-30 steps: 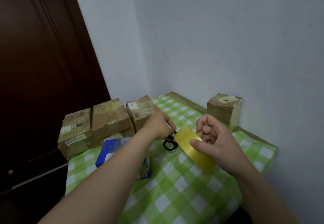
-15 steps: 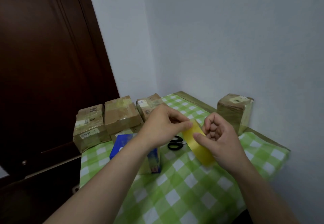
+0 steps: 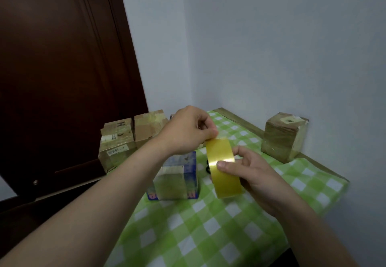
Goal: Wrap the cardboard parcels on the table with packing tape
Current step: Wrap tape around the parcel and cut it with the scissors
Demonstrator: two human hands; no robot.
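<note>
Right hand [image 3: 254, 175] grips tape roll [image 3: 224, 168], thumb across its face; left hand [image 3: 188, 131] pinches its top edge. Blue parcel [image 3: 177, 179] on desk [image 3: 208, 235] just below left hand. Best peel slowly, squarely, roll steady.

Home room: wooden door [image 3: 52, 78], checked tablecloth [image 3: 208, 225].
</note>
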